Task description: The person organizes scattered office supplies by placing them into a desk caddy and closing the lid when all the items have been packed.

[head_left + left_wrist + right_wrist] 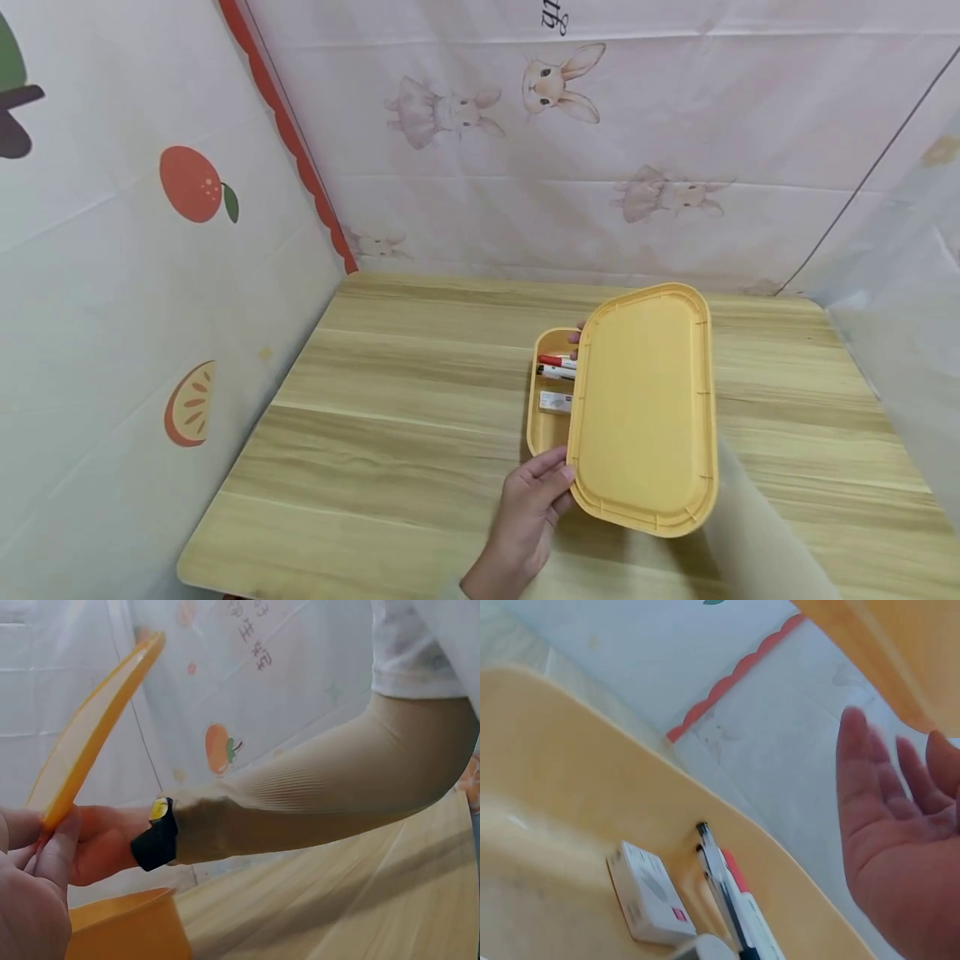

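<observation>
Left hand [528, 500] is pinching the near edge of the yellow lid [645, 408], thumb on top, fingers curled under; the lid is being held tilted up over the box. Right hand [900, 825] is sitting behind the lid, fingers spread and relaxed, gripping nothing in the wrist view; one fingertip is showing at the lid's far edge. The yellow box [542, 429] is resting on the wooden worktop [390, 417], mostly hidden by the lid. Inside are lying a red-capped marker [557, 361], a pen [724, 892] and a small white packet [555, 402]. Printed bunny and fruit sheets [525, 125] are walling the worktop in.
</observation>
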Available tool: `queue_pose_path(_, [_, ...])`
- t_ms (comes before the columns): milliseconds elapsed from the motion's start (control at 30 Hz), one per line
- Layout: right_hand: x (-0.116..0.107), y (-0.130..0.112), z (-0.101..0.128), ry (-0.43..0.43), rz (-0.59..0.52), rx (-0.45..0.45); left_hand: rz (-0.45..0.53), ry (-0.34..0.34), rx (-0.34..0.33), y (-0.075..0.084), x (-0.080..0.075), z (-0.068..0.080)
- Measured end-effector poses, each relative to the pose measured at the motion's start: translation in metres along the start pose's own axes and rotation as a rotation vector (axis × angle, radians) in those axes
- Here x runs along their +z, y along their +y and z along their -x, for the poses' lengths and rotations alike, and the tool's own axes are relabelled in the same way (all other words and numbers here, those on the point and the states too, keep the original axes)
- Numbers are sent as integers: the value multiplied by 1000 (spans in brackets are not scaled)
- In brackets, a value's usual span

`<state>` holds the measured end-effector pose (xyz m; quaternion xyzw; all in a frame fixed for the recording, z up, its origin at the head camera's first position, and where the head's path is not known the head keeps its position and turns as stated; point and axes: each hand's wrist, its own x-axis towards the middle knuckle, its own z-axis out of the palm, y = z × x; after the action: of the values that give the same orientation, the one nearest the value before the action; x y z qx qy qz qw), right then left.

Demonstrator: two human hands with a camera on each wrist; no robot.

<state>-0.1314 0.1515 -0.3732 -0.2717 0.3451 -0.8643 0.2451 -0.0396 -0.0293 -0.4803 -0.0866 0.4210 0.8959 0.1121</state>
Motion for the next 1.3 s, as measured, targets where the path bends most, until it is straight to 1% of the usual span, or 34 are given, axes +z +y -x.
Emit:
queue_pose_path(33, [1,1,-5,-42,15,-17,12,-9,-6,-1,1,0])
queue_pose_path(100, [4,2,-11,-55,121,-87,39,-34,-18,-4,1,1])
queue_pose_path(167, [7,3,-14,-73,130,-105,67,-60,-29,-6,2,1])
queue_pose_path(267, [19,2,-17,41,78,-51,103,-99,-44,-9,2,2])
queue_pose_path(300, [22,2,-17,69,27,-26,110,-111,-46,-10,2,2])
queue_pose_path(333, [24,2,-18,97,-6,-10,116,-126,-49,-11,2,2])
queue_pose_path(367, [26,1,-20,141,-15,4,116,-143,-49,-12,1,2])
queue_pose_path(400, [24,1,-23,160,-46,15,117,-164,-50,-13,1,2])
queue_pose_path(433, [19,3,-26,140,-79,22,116,-180,-48,-15,0,3])
queue_pose_path(500, [0,8,-34,19,-175,25,119,-215,-52,-19,-3,3])
queue_pose_path(567, [-25,16,-42,-99,-269,45,126,-236,-67,-24,-5,4])
queue_pose_path(600, [-39,20,-41,-133,-269,53,132,-242,-78,-26,-5,5])
queue_pose_path(633, [-51,24,-42,-145,-278,68,135,-243,-90,-28,-6,5])
queue_pose_path(667, [-61,27,-42,-140,-272,78,137,-241,-104,-29,-6,6])
queue_pose_path(733, [-76,32,-40,-67,-208,90,138,-223,-125,-32,-6,6])
queue_pose_path(800, [-85,36,-37,20,-127,90,133,-201,-135,-33,-5,6])
queue_pose_path(833, [-86,37,-39,27,-130,83,130,-189,-137,-34,-5,6])
queue_pose_path(867, [-88,37,-38,33,-113,68,125,-181,-134,-34,-5,6])
queue_pose_path(933, [-88,37,-36,4,-106,29,117,-178,-137,-35,-5,6])
queue_pose_path(1000, [-87,33,-33,-32,-92,-6,77,-189,-137,-35,-6,5])
queue_pose_path(1067, [-83,27,-30,-47,-65,-31,21,-180,-142,-33,-7,3])
queue_pose_path(1200, [-74,6,-26,-26,32,-56,-96,-102,-146,-22,-16,-2])
queue_pose_path(1267, [-68,-6,-24,-9,89,-68,-139,-48,-142,-12,-22,-2])
queue_pose_path(1300, [-65,-13,-24,-2,121,-74,-154,-27,-129,-6,-25,-2])
